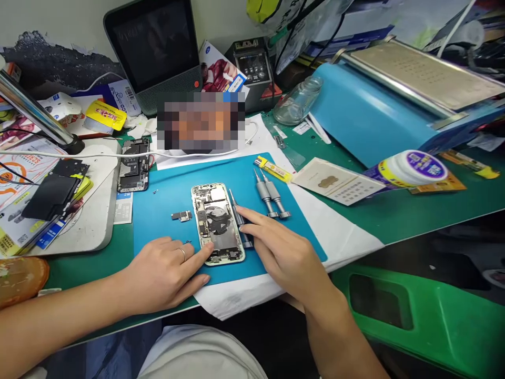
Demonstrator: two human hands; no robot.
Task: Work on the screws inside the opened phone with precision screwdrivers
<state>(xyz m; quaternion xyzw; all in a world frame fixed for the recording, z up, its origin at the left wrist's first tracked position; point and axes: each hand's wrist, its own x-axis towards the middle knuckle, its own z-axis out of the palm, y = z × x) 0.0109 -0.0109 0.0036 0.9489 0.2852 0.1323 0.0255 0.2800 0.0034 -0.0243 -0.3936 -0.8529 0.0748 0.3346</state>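
An opened smartphone with a pale frame [224,243] lies on a blue mat [158,189], its inner parts exposed. My left hand [168,271] rests on the mat, its index finger stretched onto the phone's lower left part and the other fingers bent; it holds nothing. Along the phone's right edge lies a grey screwdriver [248,242], tip pointing away from me. The fingers of my right hand [282,252] close on its handle, partly hiding it. Left of the phone sits a small circuit board [182,216], with tiny screws [188,241] near it.
Two more screwdrivers [272,196] lie at the mat's upper right. Another opened phone [134,166] is to the left. A white cable [79,154] crosses behind the mat. A white-lidded tub [414,168], a glass jar [298,101] and a blue roller device [355,110] stand right.
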